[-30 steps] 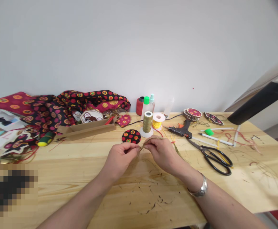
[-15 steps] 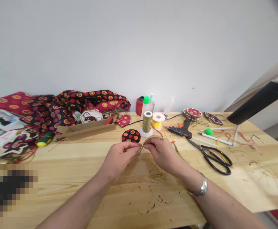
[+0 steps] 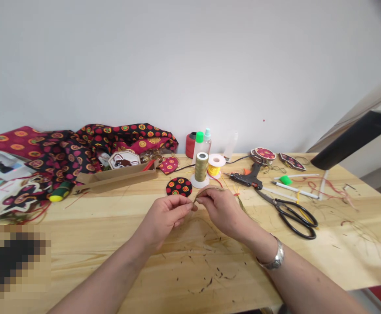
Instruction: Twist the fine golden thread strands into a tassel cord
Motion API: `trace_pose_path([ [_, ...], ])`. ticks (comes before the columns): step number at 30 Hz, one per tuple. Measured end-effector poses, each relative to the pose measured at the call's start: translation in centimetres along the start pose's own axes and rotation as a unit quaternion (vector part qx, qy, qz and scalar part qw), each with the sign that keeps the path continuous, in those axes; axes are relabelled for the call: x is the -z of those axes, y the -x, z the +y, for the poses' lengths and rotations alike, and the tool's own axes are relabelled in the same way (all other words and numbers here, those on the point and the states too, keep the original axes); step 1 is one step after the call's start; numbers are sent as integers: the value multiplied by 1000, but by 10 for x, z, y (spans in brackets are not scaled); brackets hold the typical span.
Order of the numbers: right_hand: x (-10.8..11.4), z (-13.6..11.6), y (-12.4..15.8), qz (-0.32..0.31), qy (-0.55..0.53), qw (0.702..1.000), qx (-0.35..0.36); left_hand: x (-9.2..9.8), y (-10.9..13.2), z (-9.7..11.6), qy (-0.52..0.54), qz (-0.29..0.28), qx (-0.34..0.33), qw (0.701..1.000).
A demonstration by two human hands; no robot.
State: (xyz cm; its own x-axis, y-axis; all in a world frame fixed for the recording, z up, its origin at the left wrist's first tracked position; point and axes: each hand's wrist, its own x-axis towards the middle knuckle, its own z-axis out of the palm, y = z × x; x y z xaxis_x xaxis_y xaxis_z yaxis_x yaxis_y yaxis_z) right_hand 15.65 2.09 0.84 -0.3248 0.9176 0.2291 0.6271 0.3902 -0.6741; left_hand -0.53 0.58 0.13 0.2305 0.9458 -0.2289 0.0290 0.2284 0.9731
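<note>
The thread [image 3: 195, 200] is thin and olive-brown; it is between the left hand [image 3: 164, 219] and the right hand [image 3: 222, 212]; both pinch it narrowly; one part curves above the right hand.

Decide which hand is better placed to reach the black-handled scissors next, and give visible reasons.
Probably the right hand: the scissors lie on its side, nearer to it than to the left hand. Both hands appear to pinch the olive strands, so the right would first need to let go.

Both arms [image 3: 108, 270] stretch over the pale wooden counter [image 3: 92, 237]; the bare left hand [image 3: 162, 219] and bare right hand [image 3: 224, 213] pinch close together.
</note>
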Motion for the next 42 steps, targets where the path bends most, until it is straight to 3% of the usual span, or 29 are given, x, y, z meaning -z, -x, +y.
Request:
trace_pose_path([
  [4, -2, 2, 1, -3, -24, 1000, -6, -3, 1, 2, -105, 25, -23, 994],
  [8, -2, 3, 0, -3, -75, 997, -29, -4, 1, -4, -226, 46, -150, 961],
  [12, -1, 1, -3, -8, -129, 988, -86, -5, 1, -14, -359, 95, -285, 884],
  [16, -4, 4, -4, -19, -163, 979, -117, -4, 3, -21, -477, 111, -371, 789],
  [21, -8, 9, -4, -31, -179, 976, -119, -3, 4, -22, -579, 115, -389, 708],
  [26, -7, 6, -4, -29, -185, 972, -141, -4, 5, -22, -641, 129, -386, 650],
  [32, -8, 6, -4, -23, -165, 976, -138, -5, 6, -25, -651, 137, -387, 638],
  [39, -9, 10, -5, -10, -137, 985, -100, -5, 4, -24, -607, 141, -387, 680],
  [42, -9, 10, -4, -6, -138, 986, -98, -4, 4, -25, -601, 142, -391, 682],
])
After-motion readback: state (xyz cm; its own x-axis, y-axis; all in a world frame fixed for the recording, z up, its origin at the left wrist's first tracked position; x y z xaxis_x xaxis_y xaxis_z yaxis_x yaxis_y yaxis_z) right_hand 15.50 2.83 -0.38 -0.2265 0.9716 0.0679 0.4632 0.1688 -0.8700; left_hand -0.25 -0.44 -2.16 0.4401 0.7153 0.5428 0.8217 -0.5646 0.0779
